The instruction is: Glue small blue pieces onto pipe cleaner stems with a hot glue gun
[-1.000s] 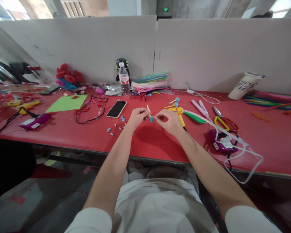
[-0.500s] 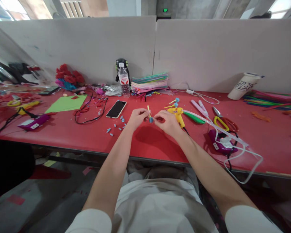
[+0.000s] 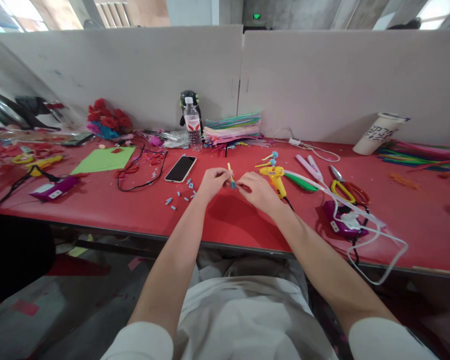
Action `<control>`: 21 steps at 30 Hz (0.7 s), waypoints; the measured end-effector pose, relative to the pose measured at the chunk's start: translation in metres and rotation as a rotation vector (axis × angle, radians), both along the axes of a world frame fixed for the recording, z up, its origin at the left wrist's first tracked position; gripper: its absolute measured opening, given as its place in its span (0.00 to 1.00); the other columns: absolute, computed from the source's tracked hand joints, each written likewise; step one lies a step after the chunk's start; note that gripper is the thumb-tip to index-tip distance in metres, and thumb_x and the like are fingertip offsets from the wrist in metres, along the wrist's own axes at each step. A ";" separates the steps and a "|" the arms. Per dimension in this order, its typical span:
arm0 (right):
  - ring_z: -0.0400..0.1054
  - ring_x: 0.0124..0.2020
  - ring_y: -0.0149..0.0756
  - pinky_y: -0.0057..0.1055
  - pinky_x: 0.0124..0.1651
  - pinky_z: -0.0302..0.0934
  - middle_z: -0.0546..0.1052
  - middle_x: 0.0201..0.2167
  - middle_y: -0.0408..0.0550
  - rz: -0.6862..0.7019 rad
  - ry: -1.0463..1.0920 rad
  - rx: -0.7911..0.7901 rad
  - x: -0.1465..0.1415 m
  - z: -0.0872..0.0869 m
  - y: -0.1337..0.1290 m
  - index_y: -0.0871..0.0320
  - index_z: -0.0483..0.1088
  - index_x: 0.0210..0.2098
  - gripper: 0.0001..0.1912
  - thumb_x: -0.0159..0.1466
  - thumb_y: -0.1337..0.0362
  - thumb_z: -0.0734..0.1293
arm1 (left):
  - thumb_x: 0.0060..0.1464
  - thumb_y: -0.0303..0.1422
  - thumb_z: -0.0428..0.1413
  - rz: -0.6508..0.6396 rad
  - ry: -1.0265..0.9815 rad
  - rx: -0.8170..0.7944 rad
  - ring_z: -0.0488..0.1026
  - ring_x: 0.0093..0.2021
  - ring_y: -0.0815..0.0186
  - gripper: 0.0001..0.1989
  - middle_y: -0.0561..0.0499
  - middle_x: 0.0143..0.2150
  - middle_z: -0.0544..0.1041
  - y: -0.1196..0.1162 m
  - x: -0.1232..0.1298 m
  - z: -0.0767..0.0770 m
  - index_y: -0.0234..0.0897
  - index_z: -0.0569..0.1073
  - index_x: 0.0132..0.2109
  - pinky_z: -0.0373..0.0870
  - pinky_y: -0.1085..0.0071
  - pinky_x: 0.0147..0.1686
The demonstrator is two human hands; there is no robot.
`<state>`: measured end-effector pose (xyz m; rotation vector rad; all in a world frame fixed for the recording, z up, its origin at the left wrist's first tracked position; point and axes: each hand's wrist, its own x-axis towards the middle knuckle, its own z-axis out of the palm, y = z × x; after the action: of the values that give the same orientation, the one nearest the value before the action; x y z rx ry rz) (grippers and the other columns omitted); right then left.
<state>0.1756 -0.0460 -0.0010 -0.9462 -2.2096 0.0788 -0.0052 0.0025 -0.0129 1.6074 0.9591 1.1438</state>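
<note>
Between the thumb and fingers of my left hand (image 3: 215, 181) is a yellow pipe-cleaner stem (image 3: 230, 169), its tip pointing up and away from me. A small blue fuzzy tuft (image 3: 233, 185) sits at its near end. My right hand (image 3: 258, 189) is closed in a pinch right beside the tuft; whatever the fingertips hold is too small to make out. Both hands are just above the red table (image 3: 228, 225). Short pale-blue pieces (image 3: 168, 201) lie scattered left of my left hand. Behind my right hand are finished-looking yellow stems with blue tufts (image 3: 273, 161).
A yellow glue gun (image 3: 275, 181) lies against the right hand's far side. Farther right are scissors (image 3: 343, 186), a purple box with cables (image 3: 341, 220) and a white cup (image 3: 378, 132). A phone (image 3: 180, 169), a bottle (image 3: 192, 125) and pipe-cleaner bundles (image 3: 232, 127) lie left and behind.
The fingers of my right hand have shifted very slightly at the blue tuft, which now looks narrower. My left hand keeps its hold on the stem.
</note>
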 end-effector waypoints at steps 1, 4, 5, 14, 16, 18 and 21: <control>0.65 0.37 0.39 0.37 0.45 0.60 0.74 0.33 0.51 0.004 0.000 -0.004 0.000 -0.001 0.000 0.58 0.73 0.34 0.08 0.66 0.67 0.61 | 0.52 0.43 0.57 0.004 0.002 0.000 0.66 0.23 0.73 0.17 0.51 0.22 0.71 0.000 0.000 0.000 0.32 0.73 0.27 0.64 0.74 0.27; 0.66 0.37 0.38 0.37 0.45 0.61 0.75 0.34 0.50 0.016 0.083 -0.075 0.002 -0.001 -0.001 0.57 0.74 0.35 0.09 0.66 0.64 0.62 | 0.52 0.43 0.57 0.017 0.010 0.007 0.66 0.23 0.72 0.17 0.51 0.22 0.72 -0.001 -0.001 0.003 0.32 0.74 0.27 0.64 0.74 0.27; 0.67 0.37 0.38 0.37 0.44 0.61 0.75 0.34 0.50 0.006 0.143 -0.117 0.003 -0.002 -0.002 0.57 0.74 0.35 0.09 0.66 0.63 0.62 | 0.52 0.44 0.57 0.022 0.009 0.013 0.66 0.23 0.72 0.17 0.51 0.22 0.72 -0.001 -0.001 0.004 0.32 0.73 0.27 0.64 0.74 0.27; 0.72 0.33 0.37 0.37 0.40 0.68 0.78 0.34 0.49 -0.009 0.844 -0.792 0.002 -0.011 0.005 0.57 0.73 0.38 0.13 0.58 0.55 0.68 | 0.50 0.42 0.61 -0.066 -0.206 -0.005 0.69 0.27 0.72 0.15 0.49 0.28 0.75 -0.006 0.000 0.008 0.31 0.76 0.32 0.69 0.74 0.30; 0.72 0.33 0.36 0.37 0.41 0.68 0.78 0.33 0.48 0.020 0.911 -0.836 0.002 -0.011 0.005 0.57 0.74 0.37 0.14 0.57 0.54 0.69 | 0.50 0.42 0.61 -0.081 -0.216 -0.004 0.70 0.28 0.72 0.15 0.48 0.29 0.76 -0.006 0.000 0.008 0.31 0.76 0.33 0.70 0.73 0.32; 0.71 0.32 0.35 0.36 0.40 0.67 0.77 0.32 0.48 0.023 0.931 -0.835 0.002 -0.009 0.003 0.57 0.75 0.36 0.14 0.55 0.54 0.70 | 0.50 0.42 0.61 -0.080 -0.209 0.000 0.71 0.28 0.71 0.16 0.47 0.29 0.76 -0.008 0.001 0.009 0.31 0.77 0.33 0.71 0.72 0.32; 0.70 0.32 0.34 0.35 0.40 0.66 0.77 0.31 0.47 0.034 0.918 -0.827 0.003 -0.008 0.002 0.57 0.76 0.34 0.13 0.55 0.54 0.71 | 0.49 0.43 0.61 -0.061 -0.180 0.006 0.71 0.28 0.70 0.16 0.47 0.29 0.77 -0.010 0.002 0.012 0.31 0.78 0.33 0.72 0.72 0.32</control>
<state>0.1783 -0.0443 -0.0090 -0.9877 -1.2888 1.2489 -0.0036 -0.0077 -0.0014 1.4998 0.7856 1.2275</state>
